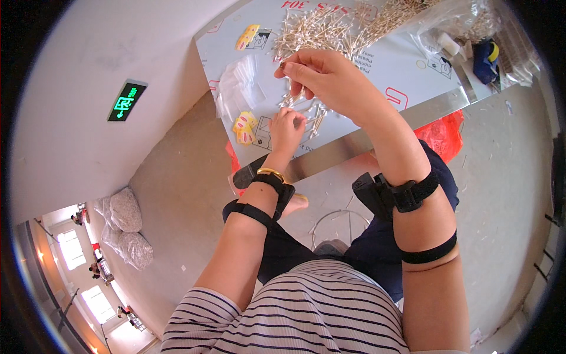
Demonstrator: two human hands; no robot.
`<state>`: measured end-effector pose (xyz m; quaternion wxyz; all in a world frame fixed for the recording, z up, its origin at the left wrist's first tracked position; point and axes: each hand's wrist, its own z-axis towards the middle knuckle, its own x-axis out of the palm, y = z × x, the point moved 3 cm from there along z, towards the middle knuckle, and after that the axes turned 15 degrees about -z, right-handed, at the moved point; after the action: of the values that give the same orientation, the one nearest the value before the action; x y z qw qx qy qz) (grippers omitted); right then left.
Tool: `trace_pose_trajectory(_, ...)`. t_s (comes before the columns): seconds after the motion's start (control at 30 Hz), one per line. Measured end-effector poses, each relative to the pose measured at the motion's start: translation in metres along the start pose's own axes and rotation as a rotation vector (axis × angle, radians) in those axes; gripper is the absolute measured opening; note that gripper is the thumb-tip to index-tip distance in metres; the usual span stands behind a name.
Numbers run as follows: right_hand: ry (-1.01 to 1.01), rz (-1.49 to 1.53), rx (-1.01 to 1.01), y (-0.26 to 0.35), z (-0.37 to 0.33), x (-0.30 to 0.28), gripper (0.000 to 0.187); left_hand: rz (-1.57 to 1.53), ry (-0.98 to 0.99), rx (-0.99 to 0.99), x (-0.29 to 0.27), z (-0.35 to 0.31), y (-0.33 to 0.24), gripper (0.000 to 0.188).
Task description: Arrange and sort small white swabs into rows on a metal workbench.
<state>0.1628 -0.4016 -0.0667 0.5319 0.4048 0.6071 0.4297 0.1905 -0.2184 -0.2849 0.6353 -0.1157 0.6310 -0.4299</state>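
A large pile of cotton swabs point(312, 32) lies along the far side of the table point(377, 82). My right hand point(330, 76) is raised at the pile's near edge, thumb and fingers drawn together; whatever they pinch is too small to make out. Closer to me, my left hand point(287, 127) is closed low over the tabletop, its fingertips curled inward and their contents hidden. Several loose swabs point(318, 121) lie just right of it. Beside it on the left are yellow printed cards point(244, 127), with a stack of clear plastic sleeves point(239, 88) beyond them.
Another yellow card point(247, 36) is at the far left of the tabletop. Clear plastic bags point(471, 23) and a dark blue item with yellow point(486, 61) occupy the right end. Red plastic point(442, 137) hangs below the metal edge. Full sacks point(124, 224) stand by the wall.
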Motion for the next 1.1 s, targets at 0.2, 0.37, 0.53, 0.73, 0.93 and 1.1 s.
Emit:
trace_pose_trajectory(0.2, -0.01, -0.034, -0.002, -0.002, -0.001, -0.001, 0.025, 0.032, 0.085, -0.103, 0.0, 0.014, -0.005, 0.009)
trace_pose_trajectory(0.37, 0.008, -0.013, 0.037, 0.005, -0.002, 0.0, 0.026, 0.031, 0.11, -0.117, 0.005, 0.021, -0.001, 0.01)
trace_pose_trajectory(0.53, -0.011, -0.003, 0.0, 0.001, 0.0, 0.001, 0.027, -0.042, -0.081, 0.033, -0.001, 0.009, -0.014, 0.009)
trace_pose_trajectory(0.73, -0.014, -0.018, 0.003, -0.001, -0.001, 0.001, 0.027, 0.085, 0.043, 0.056, -0.002, -0.025, -0.015, 0.014)
trace_pose_trajectory(0.93, -0.001, -0.019, -0.015, 0.0, -0.001, 0.004, 0.026, 0.078, 0.008, 0.121, 0.005, -0.018, -0.017, 0.019)
trace_pose_trajectory(1.1, 0.008, -0.03, -0.006, 0.001, 0.001, 0.005, 0.026, 0.032, 0.033, 0.003, 0.013, -0.01, -0.019, 0.019)
